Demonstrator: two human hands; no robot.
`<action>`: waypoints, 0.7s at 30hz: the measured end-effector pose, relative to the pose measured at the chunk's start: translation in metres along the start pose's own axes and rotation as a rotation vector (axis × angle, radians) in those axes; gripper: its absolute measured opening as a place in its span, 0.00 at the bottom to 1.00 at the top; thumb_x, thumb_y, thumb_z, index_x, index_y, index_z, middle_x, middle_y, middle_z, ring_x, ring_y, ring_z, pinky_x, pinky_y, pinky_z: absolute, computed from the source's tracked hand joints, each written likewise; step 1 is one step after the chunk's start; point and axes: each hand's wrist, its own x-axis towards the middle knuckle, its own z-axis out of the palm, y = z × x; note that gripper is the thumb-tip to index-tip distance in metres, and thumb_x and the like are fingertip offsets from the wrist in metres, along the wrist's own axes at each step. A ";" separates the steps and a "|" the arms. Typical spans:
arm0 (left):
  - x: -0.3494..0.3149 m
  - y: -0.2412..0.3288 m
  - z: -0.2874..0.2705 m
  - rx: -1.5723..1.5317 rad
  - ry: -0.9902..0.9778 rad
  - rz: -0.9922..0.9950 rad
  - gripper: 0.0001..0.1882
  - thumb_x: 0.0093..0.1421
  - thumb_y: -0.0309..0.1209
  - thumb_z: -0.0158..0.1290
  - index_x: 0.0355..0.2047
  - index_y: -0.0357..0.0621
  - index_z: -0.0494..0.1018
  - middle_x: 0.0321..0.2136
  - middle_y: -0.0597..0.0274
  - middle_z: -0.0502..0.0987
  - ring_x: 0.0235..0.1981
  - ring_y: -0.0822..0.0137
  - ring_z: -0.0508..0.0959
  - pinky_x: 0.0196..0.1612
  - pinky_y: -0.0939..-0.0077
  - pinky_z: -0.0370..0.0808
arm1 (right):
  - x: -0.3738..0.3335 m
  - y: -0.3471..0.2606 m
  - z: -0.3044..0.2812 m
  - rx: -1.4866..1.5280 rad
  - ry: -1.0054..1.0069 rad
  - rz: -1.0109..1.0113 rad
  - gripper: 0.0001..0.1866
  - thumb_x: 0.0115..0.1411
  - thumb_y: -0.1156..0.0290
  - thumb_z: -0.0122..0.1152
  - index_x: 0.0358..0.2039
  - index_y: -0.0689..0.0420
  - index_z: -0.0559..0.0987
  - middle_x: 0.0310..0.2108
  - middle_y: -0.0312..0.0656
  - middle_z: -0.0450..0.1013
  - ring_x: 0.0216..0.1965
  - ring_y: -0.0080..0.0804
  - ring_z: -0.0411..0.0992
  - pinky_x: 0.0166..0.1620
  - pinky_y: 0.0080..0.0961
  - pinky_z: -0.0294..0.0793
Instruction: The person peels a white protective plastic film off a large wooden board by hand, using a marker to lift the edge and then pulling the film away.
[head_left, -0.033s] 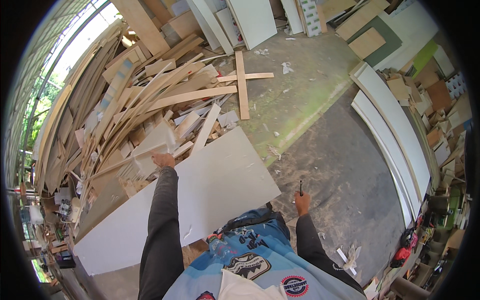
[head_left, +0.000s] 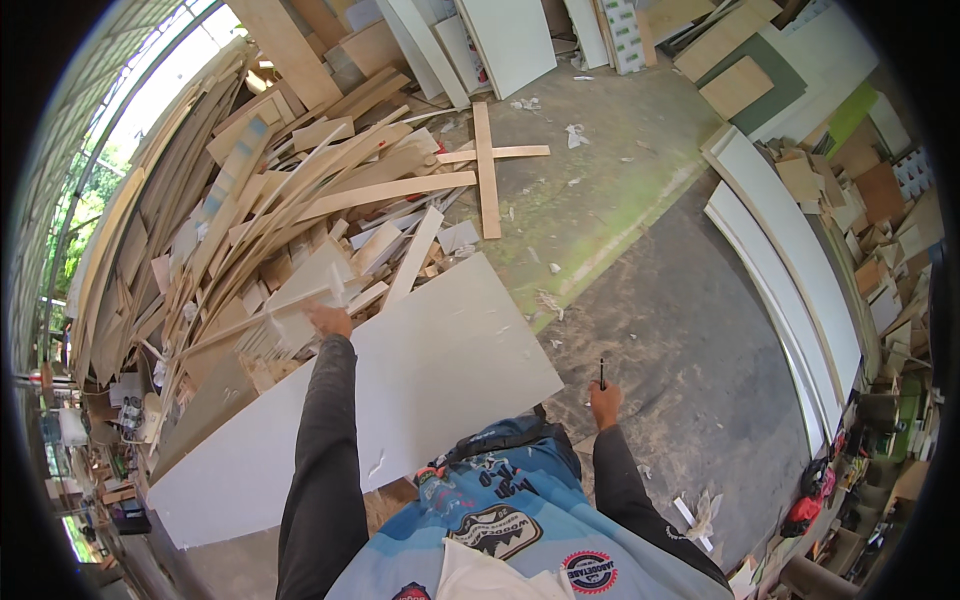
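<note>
White board (head_left: 450, 360) slants across the near left, beneath your dark left sleeve (head_left: 327, 425), with its right corner near your blue shirt (head_left: 500, 470). Your left hand (head_left: 330, 321) is by its far edge, before the scrap wood (head_left: 240, 220); its fingers blur into pale clutter, so I cannot tell whether that grip is spread or pinching something. It may be there to steady the board, though contact is unclear.

Just right of the board, your right hand (head_left: 606, 405) is closed around a thin dark stick (head_left: 602, 372), one end poking out of the fist, probably so that end stays free. Farther off, two wooden strips (head_left: 485, 180) cross on the floor (head_left: 660, 270). Long white panels (head_left: 770, 290) run along the right side, perhaps laid lengthwise to save room.
</note>
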 end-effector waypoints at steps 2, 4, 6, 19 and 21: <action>-0.010 0.047 -0.025 0.069 -0.450 -0.067 0.22 0.63 0.35 0.52 0.55 0.36 0.69 0.49 0.39 0.75 0.50 0.42 0.75 0.53 0.51 0.72 | 0.006 0.003 0.000 -0.001 0.018 -0.048 0.12 0.59 0.67 0.61 0.33 0.63 0.83 0.23 0.42 0.76 0.24 0.30 0.73 0.30 0.33 0.69; -0.027 0.077 -0.035 0.018 -0.354 0.034 0.19 0.65 0.30 0.48 0.55 0.39 0.69 0.48 0.43 0.76 0.49 0.43 0.76 0.51 0.52 0.73 | 0.010 0.003 0.008 -0.009 -0.009 -0.097 0.12 0.59 0.66 0.61 0.33 0.63 0.82 0.22 0.42 0.75 0.24 0.32 0.72 0.30 0.36 0.68; -0.047 0.109 -0.034 -0.082 -0.298 0.052 0.24 0.60 0.23 0.50 0.58 0.37 0.66 0.55 0.40 0.69 0.52 0.41 0.74 0.54 0.53 0.73 | 0.016 0.005 0.015 -0.026 -0.046 -0.125 0.13 0.61 0.64 0.61 0.33 0.63 0.81 0.22 0.42 0.73 0.24 0.36 0.70 0.31 0.39 0.68; -0.090 0.139 -0.014 -0.323 -0.200 0.444 0.10 0.49 0.17 0.52 0.31 0.41 0.79 0.45 0.54 0.76 0.49 0.51 0.75 0.49 0.60 0.73 | -0.011 0.047 -0.003 0.048 -0.028 -0.054 0.12 0.59 0.67 0.60 0.34 0.64 0.82 0.23 0.43 0.75 0.24 0.32 0.71 0.30 0.37 0.68; -0.093 0.147 -0.036 -0.344 -0.216 0.729 0.06 0.48 0.18 0.54 0.25 0.42 0.77 0.40 0.55 0.76 0.44 0.56 0.76 0.47 0.65 0.73 | -0.015 0.053 -0.004 -0.029 0.021 -0.072 0.12 0.55 0.68 0.61 0.31 0.66 0.83 0.23 0.44 0.79 0.24 0.30 0.75 0.30 0.31 0.71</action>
